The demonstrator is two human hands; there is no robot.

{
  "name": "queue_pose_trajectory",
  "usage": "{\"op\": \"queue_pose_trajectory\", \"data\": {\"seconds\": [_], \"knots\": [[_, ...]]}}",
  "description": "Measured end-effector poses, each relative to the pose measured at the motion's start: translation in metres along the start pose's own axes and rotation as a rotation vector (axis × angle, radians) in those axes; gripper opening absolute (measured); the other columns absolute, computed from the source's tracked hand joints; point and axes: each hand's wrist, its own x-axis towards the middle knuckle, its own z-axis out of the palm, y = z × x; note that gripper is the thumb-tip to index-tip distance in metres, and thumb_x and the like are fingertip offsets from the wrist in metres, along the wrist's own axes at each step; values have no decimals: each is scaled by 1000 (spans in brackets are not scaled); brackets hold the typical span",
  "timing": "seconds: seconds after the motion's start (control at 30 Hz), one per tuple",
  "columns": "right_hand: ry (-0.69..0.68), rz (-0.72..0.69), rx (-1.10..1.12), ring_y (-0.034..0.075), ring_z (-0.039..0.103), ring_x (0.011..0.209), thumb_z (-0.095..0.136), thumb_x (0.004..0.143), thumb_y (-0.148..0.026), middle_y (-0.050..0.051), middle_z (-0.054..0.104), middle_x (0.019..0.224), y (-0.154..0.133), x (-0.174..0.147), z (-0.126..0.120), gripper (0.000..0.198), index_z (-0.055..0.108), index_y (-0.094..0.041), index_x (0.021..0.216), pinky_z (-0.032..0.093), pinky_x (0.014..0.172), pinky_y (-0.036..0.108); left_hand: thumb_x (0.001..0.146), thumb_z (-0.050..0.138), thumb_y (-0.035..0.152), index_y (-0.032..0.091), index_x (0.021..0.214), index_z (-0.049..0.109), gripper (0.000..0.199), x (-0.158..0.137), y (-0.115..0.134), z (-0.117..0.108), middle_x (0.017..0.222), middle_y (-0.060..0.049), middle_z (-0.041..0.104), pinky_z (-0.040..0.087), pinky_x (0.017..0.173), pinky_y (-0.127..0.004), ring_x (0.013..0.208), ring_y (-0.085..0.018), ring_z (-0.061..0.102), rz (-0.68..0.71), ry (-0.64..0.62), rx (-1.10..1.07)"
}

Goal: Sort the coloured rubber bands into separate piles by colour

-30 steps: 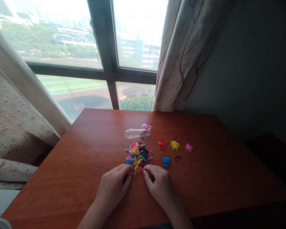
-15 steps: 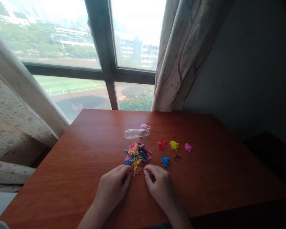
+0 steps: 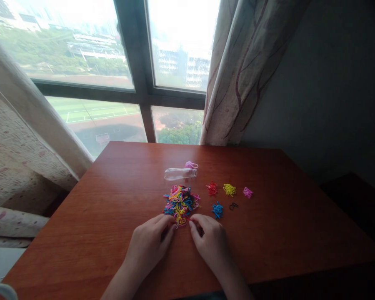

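A heap of mixed-colour rubber bands [image 3: 181,202] lies on the table in front of me. At its near left edge, my left hand [image 3: 151,239] has thumb and fingers closed together; what they pinch, if anything, is hidden. My right hand [image 3: 211,235] is closed at the near right edge, with a red rubber band [image 3: 188,218] at its fingertips. To the right of the heap sit small separate piles: red bands [image 3: 211,188], yellow bands [image 3: 229,189], pink bands [image 3: 248,192], blue bands [image 3: 218,210] and a few black bands [image 3: 233,206].
Behind the heap a clear plastic bottle [image 3: 178,174] lies on its side, with a pink cap-like piece with a loop [image 3: 191,165] beside it. The wooden table [image 3: 90,216] ends at a window with curtains. A white curved object [image 3: 1,290] shows at the lower left corner.
The view has shifted slightly. Both hands stay at the near edge of the heap in nearly the same pose, and the piles look the same.
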Motion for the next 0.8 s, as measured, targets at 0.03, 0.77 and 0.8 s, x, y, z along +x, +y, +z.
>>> {"op": "queue_pose_trajectory", "data": {"seconds": [0.03, 0.77, 0.8], "knots": [[-19, -10, -2, 16, 63, 68, 54, 90, -19, 0, 68, 74, -1, 0, -1, 13, 66, -22, 85, 42, 64, 24, 94, 50, 30, 27, 96, 66, 16, 0, 0, 0, 92, 0, 73, 47, 65, -24, 81, -18, 70, -2, 2, -2], [-30, 19, -100, 15, 62, 68, 55, 90, -16, -1, 67, 72, -3, 5, 4, 13, 62, -23, 81, 32, 62, 25, 95, 48, 30, 26, 96, 65, 17, 1, 1, 0, 91, 0, 72, 44, 66, -26, 82, -19, 68, -41, -37, 5], [-32, 12, -98, 15, 61, 68, 54, 90, -16, -1, 66, 72, -3, 5, 4, 14, 61, -23, 80, 32, 62, 25, 95, 48, 30, 26, 96, 65, 17, 2, 1, 0, 91, 0, 72, 44, 66, -26, 81, -19, 68, -42, -37, 5]]}}
